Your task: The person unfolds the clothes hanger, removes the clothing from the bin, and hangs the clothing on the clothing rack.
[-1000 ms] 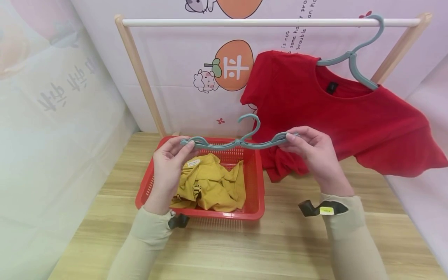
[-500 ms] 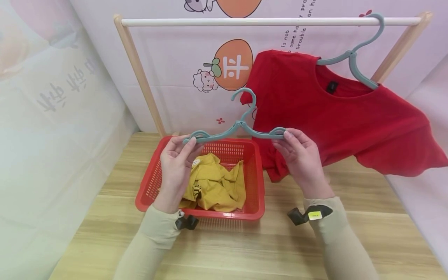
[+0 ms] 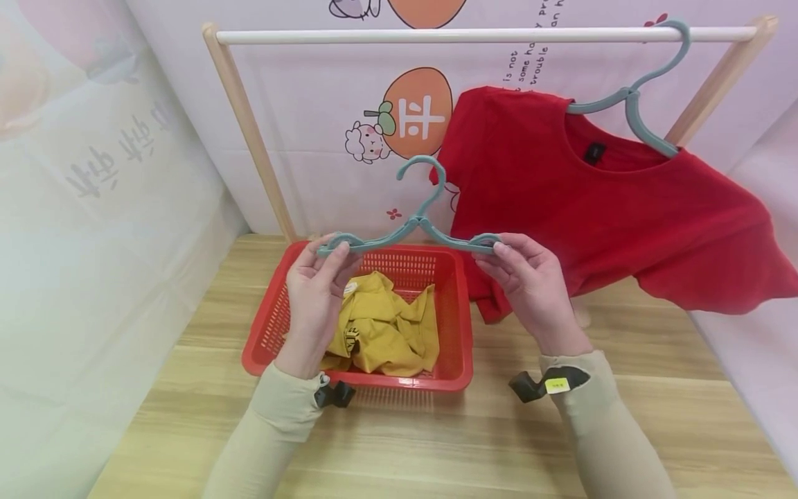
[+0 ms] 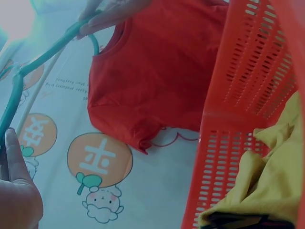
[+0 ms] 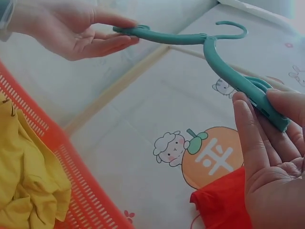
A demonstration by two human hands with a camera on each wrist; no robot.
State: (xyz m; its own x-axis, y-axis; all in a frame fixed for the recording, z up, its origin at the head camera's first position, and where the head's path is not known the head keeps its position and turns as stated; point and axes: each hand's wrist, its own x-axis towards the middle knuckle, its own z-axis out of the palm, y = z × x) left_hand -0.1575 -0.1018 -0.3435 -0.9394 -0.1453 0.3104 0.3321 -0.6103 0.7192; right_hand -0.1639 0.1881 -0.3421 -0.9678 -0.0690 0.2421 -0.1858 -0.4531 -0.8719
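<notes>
A teal folding clothes hanger (image 3: 419,222) is held up between both hands, its hook upward and its two arms sloping down from the centre joint. My left hand (image 3: 316,298) pinches the end of its left arm between thumb and fingers. At the other end, my right hand (image 3: 530,287) pinches the right arm; the right wrist view shows that hand's thumb over the hanger (image 5: 226,71) and its fingers beneath. Below the hanger, a yellow shirt (image 3: 393,329) with dark lettering lies crumpled in a red plastic basket (image 3: 458,333). My left hand covers part of the basket and shirt.
A rack with a white rail (image 3: 386,37) and wooden posts (image 3: 255,138) stands at the back. From its right end hangs a red T-shirt (image 3: 598,208) on a second teal hanger (image 3: 648,128), its lower left part behind my right hand. The wooden table (image 3: 436,443) lies beneath.
The hanger's arms went from nearly straight to angled downward as its centre and hook rose. My right hand moved left, closer to the left hand. Both hands kept their grip.
</notes>
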